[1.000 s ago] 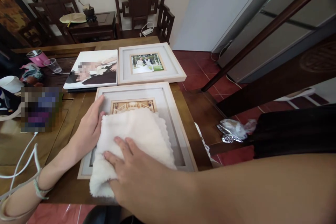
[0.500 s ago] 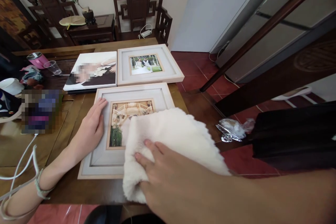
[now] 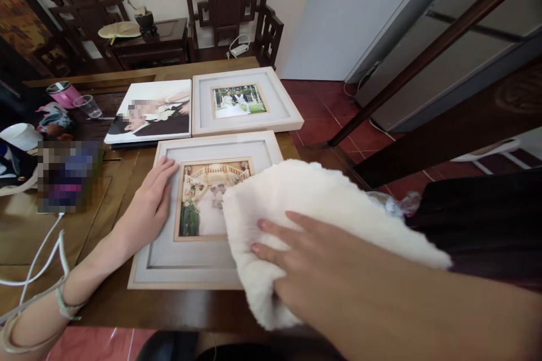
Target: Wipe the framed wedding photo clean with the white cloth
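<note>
A light wooden picture frame lies flat on the table, a wedding photo at its centre. Stretched out along its left side, my left hand rests on the border with the fingers lying flat. Over the frame's right part spreads a fluffy white cloth. My right hand presses down on this cloth, its thumb tucked into a fold at the lower edge. The cloth hides the frame's right side and part of the photo.
Behind lie a second framed photo and a canvas print. A pink mug, a clear plastic cup, a white cup and a white cable are at the left. A dark chair stands beyond the table.
My right hand has slid the white cloth to the right, uncovering more of the photo. My left hand stays on the frame's left side.
</note>
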A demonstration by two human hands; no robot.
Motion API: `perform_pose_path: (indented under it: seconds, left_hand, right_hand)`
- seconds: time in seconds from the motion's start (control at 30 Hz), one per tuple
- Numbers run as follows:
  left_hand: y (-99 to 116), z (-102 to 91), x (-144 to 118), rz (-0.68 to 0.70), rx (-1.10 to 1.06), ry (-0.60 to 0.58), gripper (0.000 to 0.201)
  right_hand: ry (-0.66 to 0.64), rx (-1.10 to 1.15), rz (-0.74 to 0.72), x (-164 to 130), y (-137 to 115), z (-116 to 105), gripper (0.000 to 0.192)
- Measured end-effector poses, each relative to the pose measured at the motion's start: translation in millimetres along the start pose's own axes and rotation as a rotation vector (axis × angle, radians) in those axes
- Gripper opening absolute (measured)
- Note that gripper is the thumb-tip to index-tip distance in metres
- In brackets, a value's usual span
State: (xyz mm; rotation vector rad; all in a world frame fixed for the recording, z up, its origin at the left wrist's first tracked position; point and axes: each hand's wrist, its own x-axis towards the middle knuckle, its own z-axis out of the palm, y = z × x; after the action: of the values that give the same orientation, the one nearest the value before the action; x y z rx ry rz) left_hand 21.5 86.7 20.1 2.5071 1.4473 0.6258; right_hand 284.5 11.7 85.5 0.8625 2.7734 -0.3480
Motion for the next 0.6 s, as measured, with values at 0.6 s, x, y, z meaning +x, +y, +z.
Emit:
perform_pose_path:
  seconds: [0.6]
  left_hand:
    - [-0.9, -0.7, -0.2, -0.003, 0.024, -0.033, 0.04]
  right_hand:
    - [0.101, -0.345, 0.26, 7.4, 69.6, -23.3, 0.028]
